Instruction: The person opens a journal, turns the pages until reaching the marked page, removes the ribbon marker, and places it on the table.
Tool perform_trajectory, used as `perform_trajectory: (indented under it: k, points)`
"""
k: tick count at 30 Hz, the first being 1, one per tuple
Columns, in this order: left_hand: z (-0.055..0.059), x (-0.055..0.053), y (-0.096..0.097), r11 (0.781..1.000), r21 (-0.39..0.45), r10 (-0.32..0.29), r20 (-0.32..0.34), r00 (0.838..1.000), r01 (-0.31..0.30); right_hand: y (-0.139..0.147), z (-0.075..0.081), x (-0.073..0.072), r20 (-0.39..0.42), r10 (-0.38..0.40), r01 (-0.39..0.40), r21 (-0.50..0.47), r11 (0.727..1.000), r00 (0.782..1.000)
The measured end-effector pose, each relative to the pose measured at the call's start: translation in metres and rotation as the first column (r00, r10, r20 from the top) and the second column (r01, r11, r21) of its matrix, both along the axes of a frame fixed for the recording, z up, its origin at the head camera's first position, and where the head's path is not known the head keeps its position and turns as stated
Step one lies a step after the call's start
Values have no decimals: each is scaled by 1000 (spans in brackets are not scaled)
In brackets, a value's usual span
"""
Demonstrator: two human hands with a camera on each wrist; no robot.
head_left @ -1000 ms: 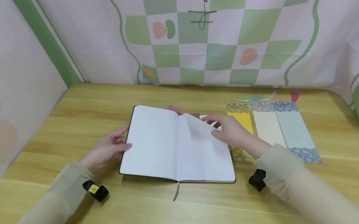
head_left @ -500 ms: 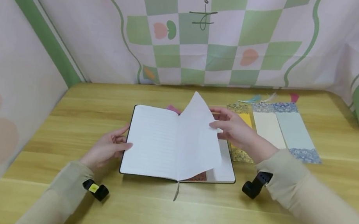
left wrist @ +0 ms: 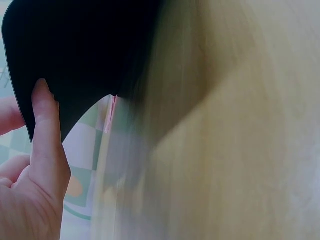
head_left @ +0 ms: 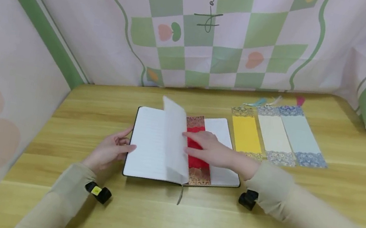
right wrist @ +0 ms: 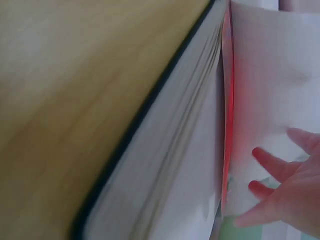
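Note:
An open notebook (head_left: 147,144) with a black cover lies in the middle of the head view. My left hand (head_left: 109,151) grips its left edge, thumb on the page and fingers beneath; in the left wrist view those fingers lie against the black cover (left wrist: 75,55). One white page (head_left: 175,141) stands lifted, leaning leftward. My right hand (head_left: 211,150) touches this page with extended, spread fingers, which the right wrist view also shows against the sheet (right wrist: 270,90). Under the right hand a red bookmark (head_left: 201,163) with patterned ends lies along the gutter, partly hidden by that hand.
Yellow (head_left: 246,134), cream (head_left: 275,133) and pale blue (head_left: 300,133) bookmarks lie side by side at the right on the wooden table (head_left: 164,224). Their tassels point toward the printed cloth (head_left: 224,60) behind. A thin ribbon (head_left: 180,195) hangs from the notebook's lower edge.
The right hand has moved left, turning the page up from the right side and over past the gutter. The red bookmark has come into sight. The left hand keeps its grip.

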State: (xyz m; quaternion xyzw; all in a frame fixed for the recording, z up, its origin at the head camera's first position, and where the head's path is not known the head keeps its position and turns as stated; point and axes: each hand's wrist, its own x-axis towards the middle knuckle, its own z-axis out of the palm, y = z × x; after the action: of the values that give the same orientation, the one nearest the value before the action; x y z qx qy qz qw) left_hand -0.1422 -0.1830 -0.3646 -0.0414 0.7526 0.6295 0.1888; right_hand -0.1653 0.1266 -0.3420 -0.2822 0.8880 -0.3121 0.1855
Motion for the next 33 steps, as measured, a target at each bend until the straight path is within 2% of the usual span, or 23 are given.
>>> perform_trajectory:
  k: [5,10,15,20,26,29,31,33]
  points:
    - [0,1,0,1000,9,-8,-6,1000,8,-17,-1,9,-56,31,-18,224,974,998]
    - [0,1,0,1000,11,-11,-4,1000,11,-30,-5,15,-43,89,-71,309,949,995]
    - [2,1,-1,999,16,-32,-5,999,32,-38,-3,17,13,98,-96,342,935,995]
    - [5,2,-2,999,4,-51,-20,998,51,-44,-3,18,9,101,-97,379,920,995]
    - [7,3,-2,999,-3,-43,-35,998,43,-51,-6,20,9,80,-78,380,922,997]
    - [6,2,-1,999,-24,-33,-36,999,32,-52,-7,21,-19,72,-60,374,925,997]
    - [6,2,0,999,-35,-21,-30,999,20,-52,-7,22,-66,45,-21,335,942,997]
    - [6,2,2,999,-41,-10,-28,1000,8,-51,-7,24,-114,-23,51,254,966,993]
